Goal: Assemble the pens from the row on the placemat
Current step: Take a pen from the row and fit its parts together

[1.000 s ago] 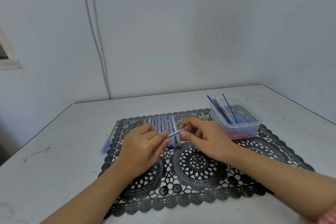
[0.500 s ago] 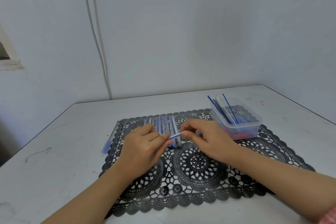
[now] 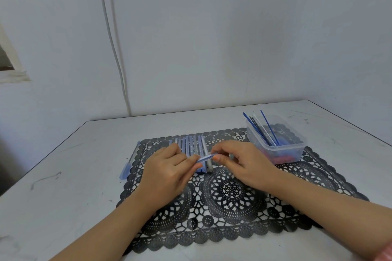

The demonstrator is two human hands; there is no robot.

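Pen mid-frame, pinched at each end by left hand and right hand. Hands have barely shifted since a second ago.

The placemat is black, with an openwork lace pattern of round medallions and a scalloped border. The row of pens shows blue and pale grey barrels. The held pen is clear with a blue core. The container is colourless and translucent; its refills are blue, white and dark. The table is off-white with dark scuffs.
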